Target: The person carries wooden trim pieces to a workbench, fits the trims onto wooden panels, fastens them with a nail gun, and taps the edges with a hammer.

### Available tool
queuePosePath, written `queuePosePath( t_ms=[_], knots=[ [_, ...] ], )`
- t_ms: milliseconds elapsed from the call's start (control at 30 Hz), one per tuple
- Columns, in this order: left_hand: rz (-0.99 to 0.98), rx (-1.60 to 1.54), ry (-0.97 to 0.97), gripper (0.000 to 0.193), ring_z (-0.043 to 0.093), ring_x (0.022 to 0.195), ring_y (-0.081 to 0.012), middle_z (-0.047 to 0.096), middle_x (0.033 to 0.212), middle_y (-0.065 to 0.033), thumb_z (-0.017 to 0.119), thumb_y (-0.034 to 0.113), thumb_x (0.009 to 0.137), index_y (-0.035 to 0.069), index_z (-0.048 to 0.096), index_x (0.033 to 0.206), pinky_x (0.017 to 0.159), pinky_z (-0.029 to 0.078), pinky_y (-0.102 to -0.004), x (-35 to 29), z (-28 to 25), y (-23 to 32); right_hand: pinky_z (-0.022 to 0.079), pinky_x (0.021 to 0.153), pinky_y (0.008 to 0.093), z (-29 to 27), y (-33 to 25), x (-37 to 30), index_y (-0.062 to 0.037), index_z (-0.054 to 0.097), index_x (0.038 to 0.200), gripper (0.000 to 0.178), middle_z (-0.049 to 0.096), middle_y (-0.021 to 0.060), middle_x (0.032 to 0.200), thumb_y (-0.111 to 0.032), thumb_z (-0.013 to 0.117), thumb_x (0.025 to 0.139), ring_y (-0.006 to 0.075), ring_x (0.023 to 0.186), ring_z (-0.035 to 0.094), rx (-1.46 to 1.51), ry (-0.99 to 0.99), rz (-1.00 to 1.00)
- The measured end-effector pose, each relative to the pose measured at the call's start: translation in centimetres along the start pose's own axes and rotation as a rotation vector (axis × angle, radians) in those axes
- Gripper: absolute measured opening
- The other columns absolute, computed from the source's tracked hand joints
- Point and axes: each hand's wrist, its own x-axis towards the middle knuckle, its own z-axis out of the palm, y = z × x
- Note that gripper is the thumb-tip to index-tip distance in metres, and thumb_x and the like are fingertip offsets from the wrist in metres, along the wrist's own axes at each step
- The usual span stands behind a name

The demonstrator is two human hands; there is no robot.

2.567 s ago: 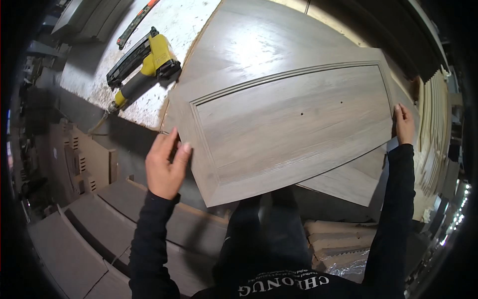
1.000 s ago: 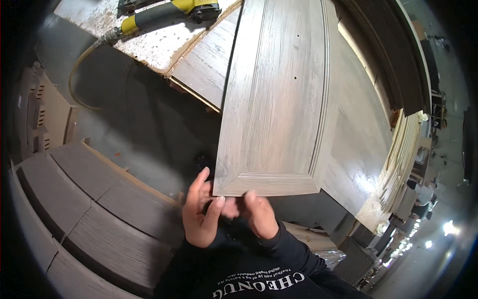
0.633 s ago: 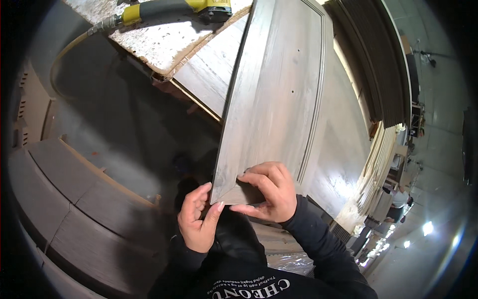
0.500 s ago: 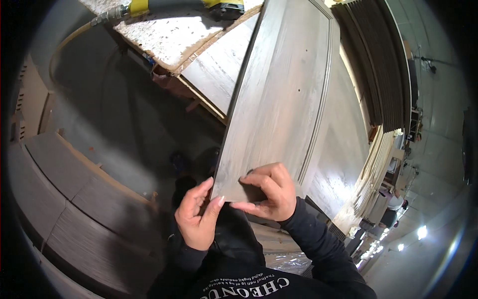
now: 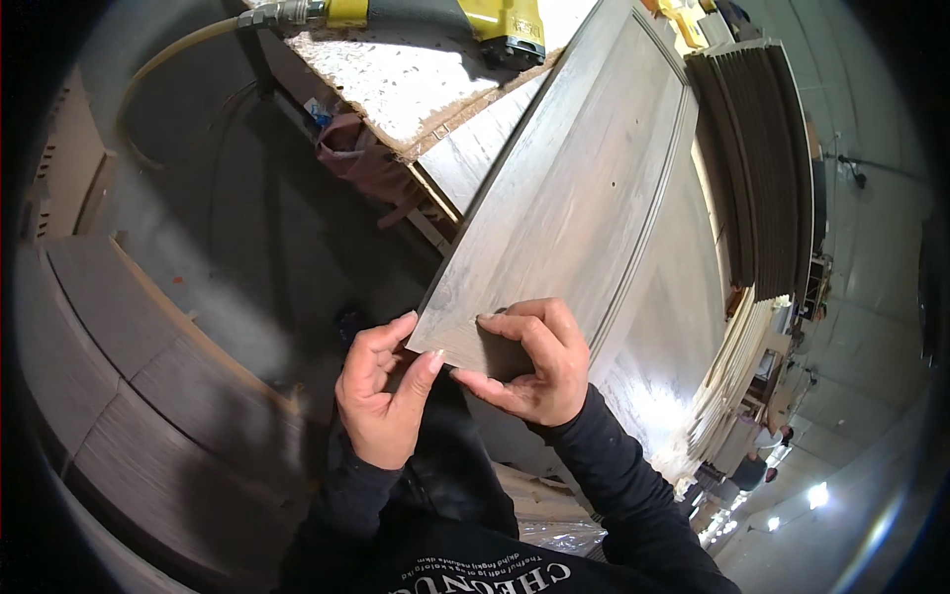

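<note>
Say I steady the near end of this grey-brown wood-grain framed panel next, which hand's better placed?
Probably your right hand: its fingers bend over the panel's face, with the thumb at the end edge. Your left hand has only its fingertips at the corner.

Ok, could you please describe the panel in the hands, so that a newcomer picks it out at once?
Find the white speckled table near the top, under the yellow tool. To its right, a long grey-brown panel slants down to the left hand and right hand at its lower end. Its grooved frame sets it apart from the plainer board beneath.
</note>
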Motion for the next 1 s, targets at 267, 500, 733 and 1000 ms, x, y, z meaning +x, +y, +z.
queuePosePath(
  t_ms=[267, 500, 733, 1000],
  knots=[
    [0.041, 0.022, 0.037, 0.034, 0.061, 0.088, -0.0118, 0.065, 0.102, -0.0132, 0.064, -0.001, 0.086, -0.005, 0.050, 0.117, 0.079, 0.048, -0.0239, -0.5, 0.9, -0.8, 0.048, 0.063, 0.0318, 0.0, 0.2, 0.1, -0.0031, 0.065, 0.091, 0.042, 0.059, 0.0095, 0.085, -0.025, 0.085, 0.060, 0.0239, 0.075, 0.057, -0.015, 0.016, -0.006],
    [0.117, 0.045, 0.094, 0.034, 0.063, 0.084, -0.0117, 0.066, 0.100, -0.0124, 0.067, 0.002, 0.085, -0.004, 0.054, 0.116, 0.076, 0.051, -0.0248, -0.8, 1.0, -2.0, 0.049, 0.063, 0.0316, -0.8, -0.4, 0.8, -0.0048, 0.064, 0.100, 0.048, 0.057, 0.0119, 0.097, -0.024, 0.084, 0.062, 0.0250, 0.076, 0.058, 0.009, -0.063, 0.030],
    [0.159, 0.081, 0.193, 0.032, 0.064, 0.079, -0.0126, 0.068, 0.093, -0.0113, 0.072, 0.005, 0.081, -0.003, 0.059, 0.109, 0.073, 0.052, -0.0253, -1.4, 1.3, -3.2, 0.015, 0.109, 0.0545, -1.2, 1.1, 3.2, -0.0289, 0.054, 0.131, 0.074, 0.034, 0.0143, 0.147, -0.058, 0.068, 0.064, 0.0369, 0.137, 0.027, -0.341, -0.303, -0.129],
    [0.139, 0.122, 0.134, 0.029, 0.062, 0.089, -0.0147, 0.065, 0.100, -0.0139, 0.065, 0.001, 0.086, -0.002, 0.050, 0.111, 0.081, 0.049, -0.0282, -1.8, 1.3, -3.2, 0.015, 0.109, 0.0578, -0.3, 2.4, 3.0, -0.0281, 0.056, 0.128, 0.074, 0.039, 0.0140, 0.144, -0.059, 0.066, 0.062, 0.0393, 0.137, 0.026, -0.257, -0.236, -0.178]
  ],
)
